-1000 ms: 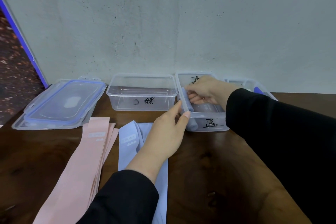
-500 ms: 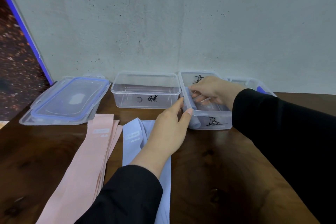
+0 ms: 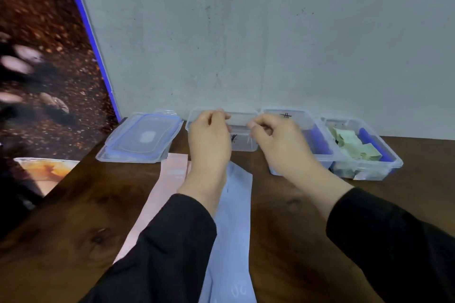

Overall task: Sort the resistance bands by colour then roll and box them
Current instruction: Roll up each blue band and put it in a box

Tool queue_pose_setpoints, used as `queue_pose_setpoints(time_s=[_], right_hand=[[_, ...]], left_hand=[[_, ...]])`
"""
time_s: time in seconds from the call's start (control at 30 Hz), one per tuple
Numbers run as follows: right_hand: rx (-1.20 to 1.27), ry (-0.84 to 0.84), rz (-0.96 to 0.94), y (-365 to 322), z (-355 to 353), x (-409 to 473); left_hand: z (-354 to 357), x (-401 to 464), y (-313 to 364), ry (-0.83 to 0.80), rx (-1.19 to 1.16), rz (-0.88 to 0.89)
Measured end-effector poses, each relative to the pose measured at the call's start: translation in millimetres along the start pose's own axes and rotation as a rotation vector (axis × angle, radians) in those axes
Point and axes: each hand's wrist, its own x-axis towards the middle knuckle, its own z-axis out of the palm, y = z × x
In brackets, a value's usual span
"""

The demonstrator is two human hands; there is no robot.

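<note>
- both hands hang in the air over the dark wooden desk (image 3: 283,216), in front of the row of boxes; the left hand (image 3: 209,140) and the right hand (image 3: 278,145) have their fingers loosely curled and nothing shows between them, so i judge them empty.
- the flat pale blue resistance bands (image 3: 234,216) lie lengthwise on the desk under the left wrist, with the flat pink resistance bands (image 3: 170,179) just beside them on the left; both piles are unrolled.
- the clear plastic box with black marker writing (image 3: 242,145) behind the hands looks empty; the second clear plastic box (image 3: 320,145) to its right holds a rolled blue band against its wall, partly hidden by the right hand.
- a third clear box (image 3: 384,167) holds pale green pieces, and clear lids with blue rims (image 3: 142,140) are stacked at the left.
- step in hand, as i read it: between bands, one blue roll boxed.
- next move calls for lowering to the blue pile, lifting one band free and rolling it tight from an end.
</note>
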Motion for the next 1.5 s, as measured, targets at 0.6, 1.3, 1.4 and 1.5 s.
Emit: queue_pose_setpoints(time_s=[0.6, 1.3, 1.4, 1.5], right_hand=[[0.031, -0.187, 0.062, -7, 63, -39], [0.516, -0.076, 0.343, -36, -118, -207], [0.553, -0.077, 0.408, -30, -131, -218], [0.513, -0.116, 0.425, -16, -135, -222]], left_hand=[[-108, -27, -18, -0.342, 0.762, 0.257], [6, -124, 138, -0.442, 0.231, 0.384], [22, -126, 134, -0.467, 0.223, 0.337], [42, -118, 104, -0.529, 0.343, 0.216]])
